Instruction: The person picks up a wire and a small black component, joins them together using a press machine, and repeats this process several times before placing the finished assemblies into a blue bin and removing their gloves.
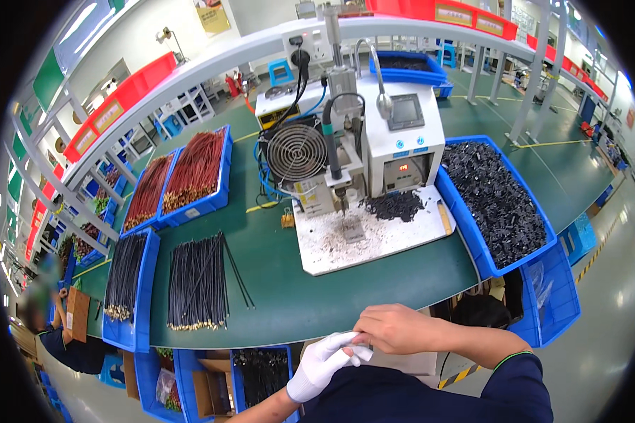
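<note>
My left hand (319,366) wears a white glove and is just off the table's front edge. Its fingers are stretched out, with a bare thumb tip showing. My bare right hand (395,328) meets it there, its fingers closed on the finger end of the glove. The exact spot under the right fingertips is partly hidden. On the table to the left lies a spread of black cables (197,282) with gold-coloured ends. Beyond my hands stands a bench press machine (342,155) over a white base plate (324,257).
Small black parts fill a blue bin (481,261) at right; more lie in a pile (395,206) on the plate. Blue trays hold black cables (123,271) and red cables (194,169) at left. Below the front edge are more bins (261,374). A person (70,345) sits far left.
</note>
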The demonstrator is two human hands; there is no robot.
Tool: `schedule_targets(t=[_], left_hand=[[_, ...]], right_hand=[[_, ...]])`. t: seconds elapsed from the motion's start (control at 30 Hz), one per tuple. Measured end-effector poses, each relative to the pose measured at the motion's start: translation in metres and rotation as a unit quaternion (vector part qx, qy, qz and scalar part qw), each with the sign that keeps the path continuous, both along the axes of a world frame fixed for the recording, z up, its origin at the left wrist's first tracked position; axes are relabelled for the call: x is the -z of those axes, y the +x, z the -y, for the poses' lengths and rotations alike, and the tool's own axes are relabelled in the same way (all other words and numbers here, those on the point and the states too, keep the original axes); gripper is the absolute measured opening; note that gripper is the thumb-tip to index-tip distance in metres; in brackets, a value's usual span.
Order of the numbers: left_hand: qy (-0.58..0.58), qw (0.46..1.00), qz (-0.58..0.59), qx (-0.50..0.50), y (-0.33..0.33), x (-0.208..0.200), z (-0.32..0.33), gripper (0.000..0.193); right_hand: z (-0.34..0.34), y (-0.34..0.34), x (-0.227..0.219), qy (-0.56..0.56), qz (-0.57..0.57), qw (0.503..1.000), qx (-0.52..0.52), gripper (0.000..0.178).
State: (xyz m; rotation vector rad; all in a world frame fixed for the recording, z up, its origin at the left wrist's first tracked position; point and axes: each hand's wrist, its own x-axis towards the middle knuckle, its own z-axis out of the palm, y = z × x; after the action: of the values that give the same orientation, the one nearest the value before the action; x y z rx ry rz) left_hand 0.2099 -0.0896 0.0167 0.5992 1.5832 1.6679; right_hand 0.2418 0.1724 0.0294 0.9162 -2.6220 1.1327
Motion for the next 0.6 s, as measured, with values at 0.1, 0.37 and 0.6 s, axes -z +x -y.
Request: schedule_targets(t=[0.1,0.37,0.6], left_hand=[[0.039,0.999,0.030,0.022,-0.003,0.004,0.001,0.048],[-0.060,0.989,-0.066,-0.118,-0.008,-0.001,0.016,0.044],[-0.176,0.941,-0.284,-0.057,-0.011,0.009,-0.009,0.047]], right_hand=[[-0.005,0.004,-0.001,0.016,0.027,0.999,0.009,0.023],[-0.025,0.008,-0.037,0.060,0.035,0.996,0.061,0.032],[0.014,0.012,-0.019,0.004,-0.018,1.000,0.021,0.027]])
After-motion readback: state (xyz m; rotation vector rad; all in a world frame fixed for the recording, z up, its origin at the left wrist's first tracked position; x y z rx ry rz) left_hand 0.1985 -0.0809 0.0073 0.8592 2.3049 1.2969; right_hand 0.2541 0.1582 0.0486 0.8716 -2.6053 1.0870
